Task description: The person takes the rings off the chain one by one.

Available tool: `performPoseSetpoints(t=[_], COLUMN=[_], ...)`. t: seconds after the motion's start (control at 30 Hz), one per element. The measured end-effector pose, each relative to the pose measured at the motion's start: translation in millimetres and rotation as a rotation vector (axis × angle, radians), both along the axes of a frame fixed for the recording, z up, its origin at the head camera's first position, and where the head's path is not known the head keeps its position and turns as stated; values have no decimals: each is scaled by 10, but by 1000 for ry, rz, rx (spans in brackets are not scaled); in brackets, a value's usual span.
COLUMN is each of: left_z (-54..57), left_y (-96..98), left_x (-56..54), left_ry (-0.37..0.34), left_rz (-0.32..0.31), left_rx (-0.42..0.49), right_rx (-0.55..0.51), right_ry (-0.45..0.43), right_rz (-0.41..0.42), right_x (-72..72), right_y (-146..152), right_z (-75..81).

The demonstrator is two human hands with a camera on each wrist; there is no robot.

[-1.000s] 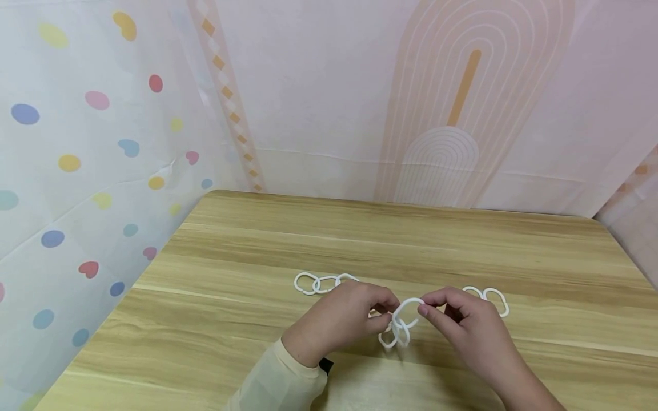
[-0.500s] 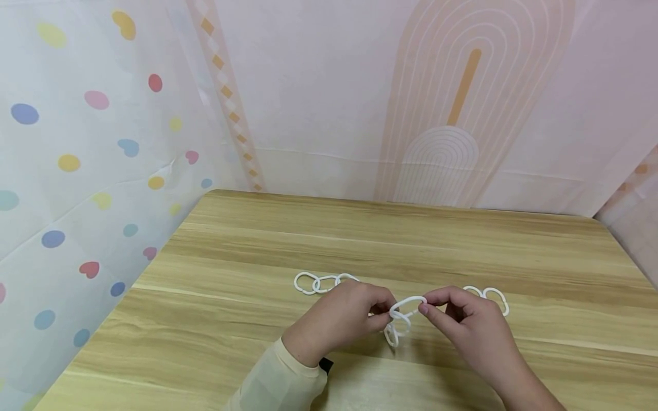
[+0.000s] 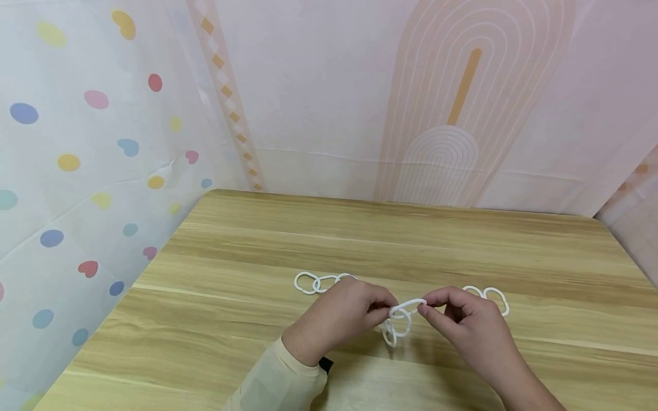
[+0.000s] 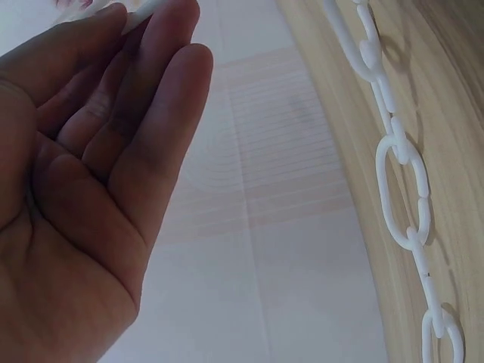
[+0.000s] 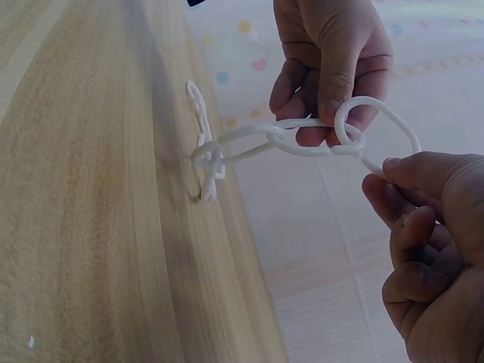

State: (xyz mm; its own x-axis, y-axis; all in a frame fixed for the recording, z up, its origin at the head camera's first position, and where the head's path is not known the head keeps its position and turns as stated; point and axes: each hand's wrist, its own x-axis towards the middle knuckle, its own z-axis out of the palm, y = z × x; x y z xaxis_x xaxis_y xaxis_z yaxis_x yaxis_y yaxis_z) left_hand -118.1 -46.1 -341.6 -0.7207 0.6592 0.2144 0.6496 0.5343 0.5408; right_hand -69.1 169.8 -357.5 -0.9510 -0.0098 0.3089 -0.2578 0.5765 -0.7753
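Linking step: apparently working the white oval link (image 5: 396, 119) onto its neighbouring link (image 5: 306, 150)
Next move: likely needs a steady left, careful turning by the right
Left hand (image 3: 341, 319): from lower left, pinching neighbouring link
Right hand (image 3: 465, 322): from lower right, pinching white oval link
White oval link: lower centre, between hands

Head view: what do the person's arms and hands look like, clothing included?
A plain cream sleeve on the left, with a small black piece, unidentifiable, beside it. No sleeve shows on the right forearm. The left hand and right hand wear no gloves.
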Motion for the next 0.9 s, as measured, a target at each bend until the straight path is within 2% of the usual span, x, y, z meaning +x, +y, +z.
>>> performPoseSetpoints(t=[0.23,0.43,0.6,0.9], left_z=[18,24,30,36], left_y=[-4,-7,-8,-8], left_x=[3,3,1,-7], left_ry=[-14,10,-10,-12], left_rz=[31,57,93,139], left_rx=[40,56,59,56], right_rx=[10,8,-4,-11], right_ry=[0,-7,-19,23], right_rz=[6,10,23,69], right_x=[3,4,6,8], right_y=[1,2,-4,-15], right_z=[-3,-5,-18,-47])
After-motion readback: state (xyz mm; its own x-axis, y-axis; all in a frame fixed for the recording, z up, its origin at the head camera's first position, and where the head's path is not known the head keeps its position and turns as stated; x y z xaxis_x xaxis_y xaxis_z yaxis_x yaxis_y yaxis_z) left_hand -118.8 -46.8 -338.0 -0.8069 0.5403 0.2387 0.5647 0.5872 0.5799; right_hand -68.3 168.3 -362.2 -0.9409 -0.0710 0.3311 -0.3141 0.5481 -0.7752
